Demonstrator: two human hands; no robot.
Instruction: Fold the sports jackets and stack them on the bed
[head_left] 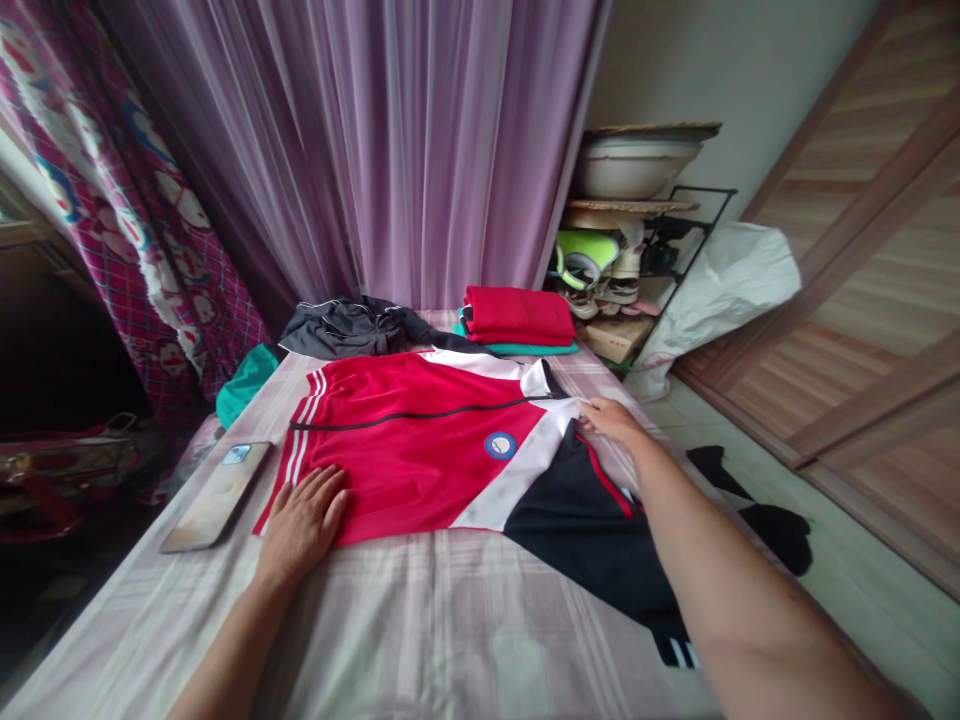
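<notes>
While the jacket (405,470) lay spread just right of the phone (216,497), the left hand (304,522) rested near the phone on the hem (299,450), grasping nothing; the right hand (609,418) pinched the white shoulder (556,422), well apart from the phone. Light, even tension probably best prevented creases.

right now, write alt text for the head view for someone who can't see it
A red, white and black jacket lies on a checked cloth, the left hand resting at its striped hem and the right hand holding it beside the collar. A phone lies by the left hand; folded clothes and a dark garment lie beyond.
</notes>
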